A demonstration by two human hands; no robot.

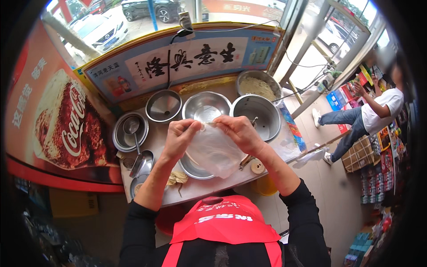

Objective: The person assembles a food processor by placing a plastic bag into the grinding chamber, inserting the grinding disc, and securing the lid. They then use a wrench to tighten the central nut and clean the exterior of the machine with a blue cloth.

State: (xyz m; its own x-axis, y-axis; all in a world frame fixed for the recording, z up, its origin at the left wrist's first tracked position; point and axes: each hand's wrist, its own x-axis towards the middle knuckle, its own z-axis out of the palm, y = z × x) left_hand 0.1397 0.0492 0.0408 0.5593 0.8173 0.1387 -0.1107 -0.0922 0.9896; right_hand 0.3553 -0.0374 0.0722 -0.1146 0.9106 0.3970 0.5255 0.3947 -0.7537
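A thin, translucent plastic bag [215, 153] hangs between my two hands above the table. My left hand [181, 135] pinches one top corner, fingers curled in. The other top corner is pinched by my right hand [240, 131]. Beneath the bag, partly hidden by it, a steel bowl [189, 170] rests on the table. Just beyond my hands stand a shallow steel basin [205, 100] and a deep steel pot [262, 103] with a utensil handle leaning inside.
At the left, a ladle [130, 126] lies across stacked bowls, near a metal scoop [143, 164]. A steel bowl [163, 106] and a basin of pale shreds [258, 87] line the back. A yellowish cloth [177, 179] lies near the front edge. A person [371, 107] stands to the right.
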